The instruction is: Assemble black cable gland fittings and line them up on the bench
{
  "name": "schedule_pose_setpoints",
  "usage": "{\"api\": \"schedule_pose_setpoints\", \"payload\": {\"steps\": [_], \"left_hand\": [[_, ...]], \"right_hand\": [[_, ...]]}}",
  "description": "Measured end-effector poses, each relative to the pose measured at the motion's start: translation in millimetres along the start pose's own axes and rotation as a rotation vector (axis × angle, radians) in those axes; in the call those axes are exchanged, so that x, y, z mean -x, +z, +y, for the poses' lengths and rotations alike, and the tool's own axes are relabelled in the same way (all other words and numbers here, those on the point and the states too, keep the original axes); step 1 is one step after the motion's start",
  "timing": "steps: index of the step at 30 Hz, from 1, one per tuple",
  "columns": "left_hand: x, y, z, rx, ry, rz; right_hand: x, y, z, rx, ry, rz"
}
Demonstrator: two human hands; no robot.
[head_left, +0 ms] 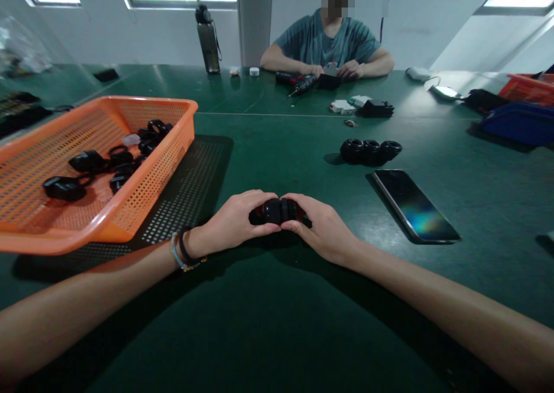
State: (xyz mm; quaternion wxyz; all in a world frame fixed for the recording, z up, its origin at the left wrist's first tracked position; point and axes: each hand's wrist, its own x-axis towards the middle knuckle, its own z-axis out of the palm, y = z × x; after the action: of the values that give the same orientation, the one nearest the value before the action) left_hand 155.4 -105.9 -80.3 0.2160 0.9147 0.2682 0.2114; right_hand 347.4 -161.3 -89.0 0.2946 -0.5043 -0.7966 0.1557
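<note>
Near the middle of the green table, my left hand and my right hand meet around black plastic parts. Thumbs and fingers of both hands are closed on them from either side. A dark line runs between the halves; I cannot tell whether they are one piece or two pressed together. My fingers hide the outer ends. Left of my hands, an orange basket holds several similar black parts, some with rings. Three black ring-shaped parts stand side by side beyond my right hand.
A phone lies right of my right hand. Across the table a person handles a part near a power drill. White and black pieces lie there. A bottle stands at the back, and a blue bin sits far right.
</note>
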Motion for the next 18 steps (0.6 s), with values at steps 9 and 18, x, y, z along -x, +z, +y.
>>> {"api": "schedule_pose_setpoints", "payload": {"steps": [9,18], "left_hand": [[0.7,1.7,-0.8,-0.018,0.042,0.041],[0.0,1.9,-0.4,0.047,-0.008,0.036]], "right_hand": [[-1.3,-0.3,-10.3,-0.056,0.182,-0.056],[-3.2,-0.6,-8.4,-0.085,0.19,-0.05]]}}
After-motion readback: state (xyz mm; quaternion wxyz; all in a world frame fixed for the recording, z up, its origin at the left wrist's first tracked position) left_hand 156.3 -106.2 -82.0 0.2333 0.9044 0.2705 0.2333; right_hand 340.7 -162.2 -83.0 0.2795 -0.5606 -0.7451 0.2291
